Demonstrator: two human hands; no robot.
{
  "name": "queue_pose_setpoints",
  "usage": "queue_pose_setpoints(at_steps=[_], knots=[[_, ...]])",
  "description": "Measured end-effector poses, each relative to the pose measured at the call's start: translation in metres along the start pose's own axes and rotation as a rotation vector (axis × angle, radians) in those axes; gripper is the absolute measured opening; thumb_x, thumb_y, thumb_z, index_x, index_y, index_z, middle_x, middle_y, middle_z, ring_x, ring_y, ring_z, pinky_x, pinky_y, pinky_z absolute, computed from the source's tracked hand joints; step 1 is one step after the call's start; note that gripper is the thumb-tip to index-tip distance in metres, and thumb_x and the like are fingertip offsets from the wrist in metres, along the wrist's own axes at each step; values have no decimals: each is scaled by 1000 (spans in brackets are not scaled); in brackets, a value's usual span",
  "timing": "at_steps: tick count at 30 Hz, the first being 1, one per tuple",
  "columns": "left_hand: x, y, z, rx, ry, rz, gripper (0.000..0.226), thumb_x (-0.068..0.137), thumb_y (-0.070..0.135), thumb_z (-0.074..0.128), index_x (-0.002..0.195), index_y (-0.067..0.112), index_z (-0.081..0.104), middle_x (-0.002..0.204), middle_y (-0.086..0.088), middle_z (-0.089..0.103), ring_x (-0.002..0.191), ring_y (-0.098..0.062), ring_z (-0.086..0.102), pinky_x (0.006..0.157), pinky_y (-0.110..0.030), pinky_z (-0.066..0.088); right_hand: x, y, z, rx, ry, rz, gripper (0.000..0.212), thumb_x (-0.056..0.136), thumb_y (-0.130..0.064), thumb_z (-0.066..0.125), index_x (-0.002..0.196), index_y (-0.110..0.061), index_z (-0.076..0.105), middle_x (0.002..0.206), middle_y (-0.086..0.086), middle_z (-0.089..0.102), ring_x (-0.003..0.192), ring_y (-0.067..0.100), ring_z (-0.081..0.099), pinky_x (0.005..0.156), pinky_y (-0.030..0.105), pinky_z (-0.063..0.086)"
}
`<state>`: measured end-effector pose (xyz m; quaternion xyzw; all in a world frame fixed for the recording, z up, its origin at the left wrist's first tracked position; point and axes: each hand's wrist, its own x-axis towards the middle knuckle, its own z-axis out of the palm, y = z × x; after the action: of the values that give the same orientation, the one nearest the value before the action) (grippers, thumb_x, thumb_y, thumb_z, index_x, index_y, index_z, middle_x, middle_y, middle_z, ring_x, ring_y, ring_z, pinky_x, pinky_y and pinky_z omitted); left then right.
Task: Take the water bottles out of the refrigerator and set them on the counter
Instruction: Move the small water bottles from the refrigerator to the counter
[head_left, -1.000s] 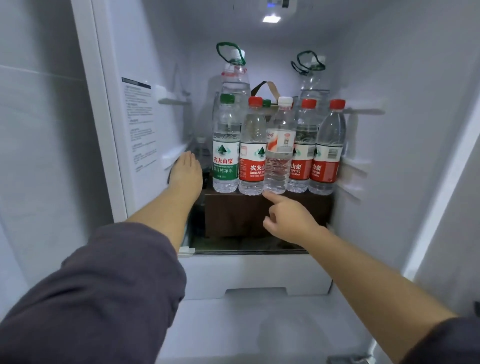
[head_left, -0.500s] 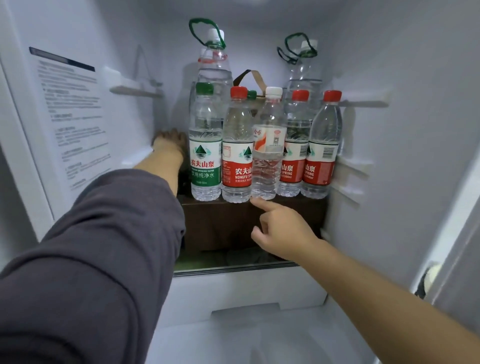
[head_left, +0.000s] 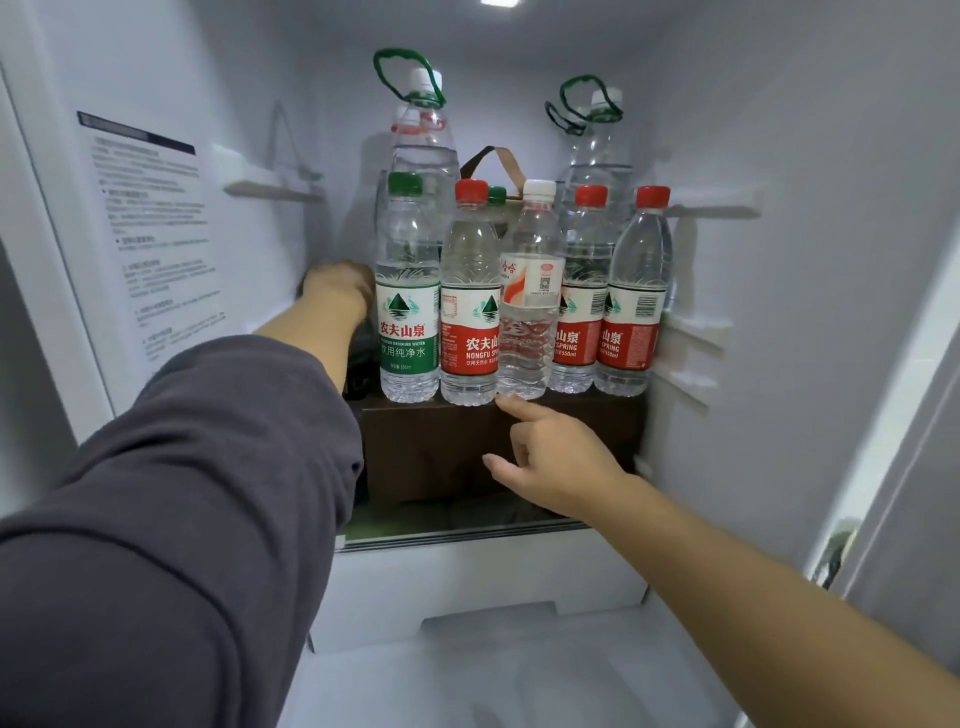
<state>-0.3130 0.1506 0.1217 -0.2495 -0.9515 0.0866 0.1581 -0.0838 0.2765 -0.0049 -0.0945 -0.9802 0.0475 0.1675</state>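
**Left hand deep beside the bottles, right forefinger at the white-capped one**

Since a second ago the left hand (head_left: 337, 283) has gone from the shelf front to deep beside the green-capped clear plastic bottle with a green label (head_left: 408, 291). The hand is blurred, so I cannot tell whether its fingers grip. The right hand (head_left: 558, 460) stays low and grasps nothing: its forefinger is straight, tip at the ribbed base of the white-capped clear plastic bottle (head_left: 530, 291), with the other fingers curled. A red-capped clear bottle with a red label (head_left: 470, 296) stands between those two. A second red-capped bottle (head_left: 582, 291) and a third red-capped bottle (head_left: 641, 291) stand further right. All five are upright in a close row on a matt brown cardboard box (head_left: 441, 452) inside the smooth white refrigerator (head_left: 779, 338). Behind them rise a large clear jug with a green loop handle (head_left: 421, 135) and a second such jug (head_left: 597, 145).
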Motion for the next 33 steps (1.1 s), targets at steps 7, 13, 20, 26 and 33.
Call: queue_pose_setpoints(at_steps=[7,13,20,26,33], knots=[[-45,4,7,71,15,-44,68,85,10,66,144,8,32,138,-13,47,127,-32,48,103,-42,43,-2,1,1,-2,-14,-38,51,95,-43,53,142,-26,44,161,-8,22,145,14,28,108,34,40],[-77,-3,-5,143,60,27,46,92,15,60,134,2,46,128,-19,51,114,-36,57,93,-45,50,-3,0,-1,-27,-40,-37,57,95,-43,53,147,-27,38,162,-6,19,146,15,25,109,36,39],[-117,-4,-41,70,96,10,49,88,7,63,130,-2,41,127,-21,44,109,-38,56,86,-41,47,-2,-1,-4,-16,-46,-29,58,94,-48,52,146,-25,41,161,-6,22,141,17,35,104,35,45],[-146,-7,-82,-32,127,36,35,97,18,56,125,-1,45,119,-17,52,92,-24,52,77,-35,46,-5,-6,-10,14,-56,-13,57,93,-46,52,144,-23,42,161,-5,22,138,18,39,99,34,48],[-160,-5,-107,-29,144,124,33,97,29,52,121,6,55,117,-14,59,99,-28,57,78,-32,43,-8,-13,-11,69,-41,30,58,91,-48,58,140,-20,44,152,-3,36,126,17,50,101,38,47]])
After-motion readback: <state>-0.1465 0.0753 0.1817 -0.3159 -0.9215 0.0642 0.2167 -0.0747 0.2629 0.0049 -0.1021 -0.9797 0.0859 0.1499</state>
